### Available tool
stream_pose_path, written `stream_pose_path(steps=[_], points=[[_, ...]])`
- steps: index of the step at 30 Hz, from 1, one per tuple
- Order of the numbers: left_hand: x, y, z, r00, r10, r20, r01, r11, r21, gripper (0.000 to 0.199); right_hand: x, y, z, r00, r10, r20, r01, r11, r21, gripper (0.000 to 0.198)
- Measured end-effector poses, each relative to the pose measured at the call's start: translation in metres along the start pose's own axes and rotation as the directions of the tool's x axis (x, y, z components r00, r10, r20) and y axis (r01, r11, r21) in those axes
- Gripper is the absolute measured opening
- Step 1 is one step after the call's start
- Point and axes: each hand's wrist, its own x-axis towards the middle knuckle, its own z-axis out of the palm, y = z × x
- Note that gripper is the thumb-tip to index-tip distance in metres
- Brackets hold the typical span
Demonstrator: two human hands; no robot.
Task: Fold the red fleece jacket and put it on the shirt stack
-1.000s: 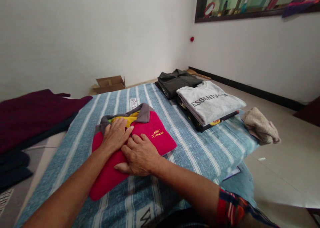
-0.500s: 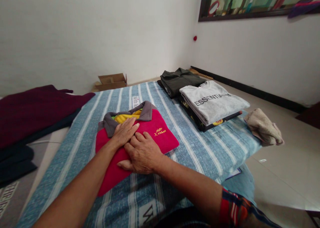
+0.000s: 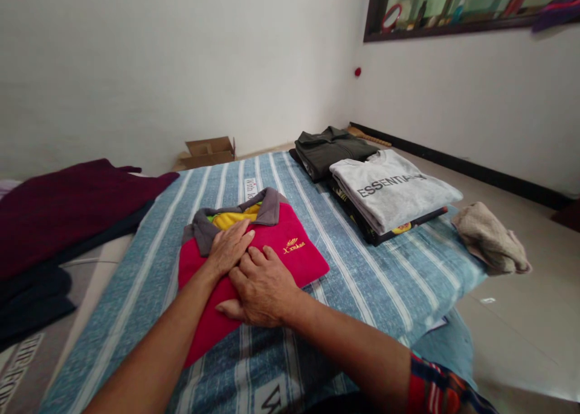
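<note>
A folded magenta polo shirt [image 3: 294,263] with a grey collar, yellow lining and a small gold logo lies on the blue striped bed cover [image 3: 362,269]. My left hand [image 3: 231,245] rests flat on it just below the collar, fingers stretched out. Right beside it, my right hand [image 3: 263,287] lies palm down on the middle of the shirt, its thumb pointing left. Neither hand grips anything, and part of the shirt front is hidden under them.
A folded grey sweatshirt [image 3: 394,190] tops a dark garment at the right, with a folded dark olive jacket [image 3: 330,148] behind. A crumpled beige cloth [image 3: 489,236] hangs at the bed's edge. Maroon clothing [image 3: 77,208] lies left; a cardboard box [image 3: 211,152] stands by the wall.
The whole view has shifted slightly, so things appear a little lower and to the right. Both hands keep their places on the shirt.
</note>
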Motion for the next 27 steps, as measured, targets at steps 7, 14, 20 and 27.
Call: stream_pose_path(steps=[7, 14, 20, 27], points=[[-0.001, -0.008, 0.008, 0.998, 0.009, -0.067, -0.009, 1.0, -0.008, 0.05, -0.002, -0.003, 0.004, 1.0, 0.009, 0.006, -0.009, 0.998, 0.07, 0.065], [-0.007, -0.005, 0.006, 0.999, 0.016, -0.051, -0.017, 1.0, -0.026, 0.049, -0.004, -0.007, 0.005, 0.999, 0.029, -0.014, -0.027, 0.993, 0.114, 0.058], [-0.01, -0.002, 0.005, 0.999, -0.034, -0.036, 0.032, 0.998, -0.061, 0.049, -0.005, -0.008, 0.008, 0.999, 0.038, -0.003, -0.037, 0.99, 0.139, 0.061], [-0.014, -0.001, 0.004, 0.998, -0.021, -0.051, 0.016, 0.995, -0.095, 0.046, -0.009, -0.007, 0.008, 0.998, 0.039, -0.046, -0.029, 0.976, 0.215, 0.051]])
